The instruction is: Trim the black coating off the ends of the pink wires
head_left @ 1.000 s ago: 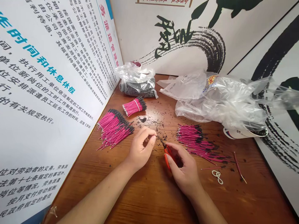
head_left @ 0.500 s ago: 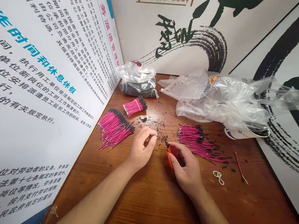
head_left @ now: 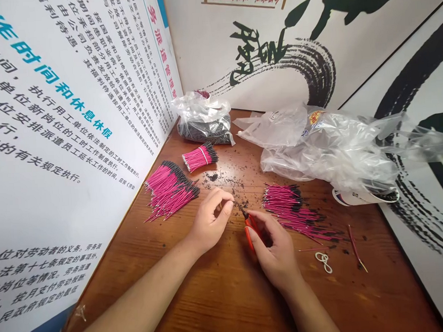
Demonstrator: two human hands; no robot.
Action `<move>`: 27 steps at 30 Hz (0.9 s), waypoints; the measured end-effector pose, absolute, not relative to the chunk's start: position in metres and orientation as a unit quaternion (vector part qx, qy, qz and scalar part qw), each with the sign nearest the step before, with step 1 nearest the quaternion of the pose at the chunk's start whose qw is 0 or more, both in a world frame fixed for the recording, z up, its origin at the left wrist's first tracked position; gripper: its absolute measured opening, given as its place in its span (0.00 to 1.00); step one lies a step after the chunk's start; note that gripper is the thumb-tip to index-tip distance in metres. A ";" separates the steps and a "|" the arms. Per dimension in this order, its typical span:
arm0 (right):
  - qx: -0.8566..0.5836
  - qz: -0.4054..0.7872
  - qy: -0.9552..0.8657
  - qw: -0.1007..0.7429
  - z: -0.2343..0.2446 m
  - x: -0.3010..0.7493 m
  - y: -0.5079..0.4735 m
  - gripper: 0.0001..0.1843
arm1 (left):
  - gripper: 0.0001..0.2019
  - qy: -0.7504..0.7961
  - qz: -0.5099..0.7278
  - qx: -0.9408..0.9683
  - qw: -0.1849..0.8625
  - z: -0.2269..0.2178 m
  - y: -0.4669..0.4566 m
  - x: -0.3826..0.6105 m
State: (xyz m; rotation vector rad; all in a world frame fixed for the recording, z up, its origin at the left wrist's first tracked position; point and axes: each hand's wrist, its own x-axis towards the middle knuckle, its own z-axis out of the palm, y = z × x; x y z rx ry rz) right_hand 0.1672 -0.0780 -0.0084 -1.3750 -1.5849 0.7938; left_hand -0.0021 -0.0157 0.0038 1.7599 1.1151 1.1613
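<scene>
My left hand (head_left: pixel 211 217) is closed in a pinch above the middle of the table; what its thumb and forefinger hold is too small to make out. My right hand (head_left: pixel 274 246) grips small orange-handled scissors (head_left: pixel 250 228), whose dark tip points up and left, meeting or almost meeting the left fingertips. Pink wires with black ends (head_left: pixel 282 198) lie in a loose pile beyond my right hand. Left of my left hand is another heap of pink wires (head_left: pixel 173 189), and behind it a bundle of them (head_left: pixel 199 157) tied with a white band.
Black scraps (head_left: pixel 212 177) litter the wooden table (head_left: pixel 209 290). A plastic bag of black pieces (head_left: pixel 204 127) stands at the back. Crumpled clear plastic (head_left: pixel 317 146) covers part of a tipped white cup (head_left: pixel 351 197). White rubber bands (head_left: pixel 323 262) and a single wire (head_left: pixel 355 248) lie at right. Printed panels enclose the table.
The scissors' tip has swung left and up to the left fingertips, with the right hand shifting slightly. My left hand has hardly moved.
</scene>
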 end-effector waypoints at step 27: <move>-0.552 0.327 -0.652 0.404 -0.005 0.164 -0.078 0.13 | 0.09 0.412 0.464 0.707 0.339 0.005 -0.017 -0.003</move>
